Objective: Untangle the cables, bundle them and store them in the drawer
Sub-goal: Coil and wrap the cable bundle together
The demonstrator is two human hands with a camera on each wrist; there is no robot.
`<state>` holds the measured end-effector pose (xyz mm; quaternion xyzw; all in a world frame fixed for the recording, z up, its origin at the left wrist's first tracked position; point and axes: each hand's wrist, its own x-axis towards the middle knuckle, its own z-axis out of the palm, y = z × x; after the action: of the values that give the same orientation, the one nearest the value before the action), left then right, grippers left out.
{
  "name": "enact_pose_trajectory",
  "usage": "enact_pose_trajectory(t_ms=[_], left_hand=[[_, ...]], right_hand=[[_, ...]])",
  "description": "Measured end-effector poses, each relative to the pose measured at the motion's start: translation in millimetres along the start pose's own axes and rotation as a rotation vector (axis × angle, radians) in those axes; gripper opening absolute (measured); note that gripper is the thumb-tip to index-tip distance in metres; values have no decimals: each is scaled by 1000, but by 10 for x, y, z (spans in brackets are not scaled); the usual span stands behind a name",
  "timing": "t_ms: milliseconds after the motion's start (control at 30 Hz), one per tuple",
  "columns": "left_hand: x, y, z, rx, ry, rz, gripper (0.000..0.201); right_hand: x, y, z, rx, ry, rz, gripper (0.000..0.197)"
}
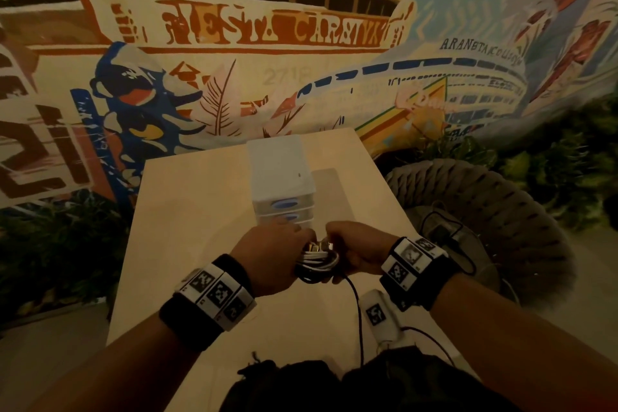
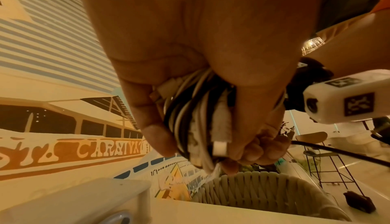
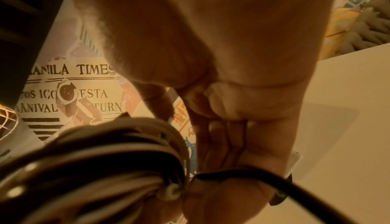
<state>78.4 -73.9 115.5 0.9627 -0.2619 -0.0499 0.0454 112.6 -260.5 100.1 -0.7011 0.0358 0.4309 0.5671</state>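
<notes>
A coil of white and black cables point(image 1: 317, 261) hangs between both hands, just in front of the white drawer unit point(image 1: 284, 177). My left hand point(image 1: 271, 254) grips the coil point(image 2: 196, 127), fingers and thumb wrapped round it. Beside it, my right hand point(image 1: 357, 251) curls its fingers round a loose black cable point(image 3: 274, 182) that leaves the coil point(image 3: 94, 161). This black cable point(image 1: 356, 308) trails down toward me across the table point(image 1: 200, 211). The drawers with blue oval handles look closed.
A dark pouch point(image 1: 284, 378) lies at the table's near edge. A woven chair point(image 1: 485, 211) with a black charger and cord on its seat stands to the right. A painted wall rises behind the table, and plants line the floor on both sides.
</notes>
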Motion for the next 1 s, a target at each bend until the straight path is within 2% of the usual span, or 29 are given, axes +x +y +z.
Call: enact_pose_trajectory(t_ms=[67,200,300,467,567,733,800,900,1000], left_hand=[[16,20,44,43,-32,-8,27],[45,35,112,76,-68,-59,39],[56,59,103,103,-104,-48,28],[136,108,128,146,-107,-84,24],[170,113,157,179,-129,-103,18],[163,22,191,125,-118,-98,15],[154,-37,174,49,-71,-104,27],[119,-147,72,-52,-15,-82,76],[33,-285,-29,-213,68,4,102]], right_hand=[[12,-24,-8,32,-36,28,45],[125,17,-44,-10,-166,-14,55],[106,-21,-51,-145,-230,-21,42],[69,-168,126,-766,-74,-116,23],[108,-145,259,-851,-14,-146,16],[144,-122,275,-858,46,-151,17],[120,-133,254,-877,58,-193,23],[88,-147,173,-752,24,-204,11],[73,-162,101,-642,34,-246,14]])
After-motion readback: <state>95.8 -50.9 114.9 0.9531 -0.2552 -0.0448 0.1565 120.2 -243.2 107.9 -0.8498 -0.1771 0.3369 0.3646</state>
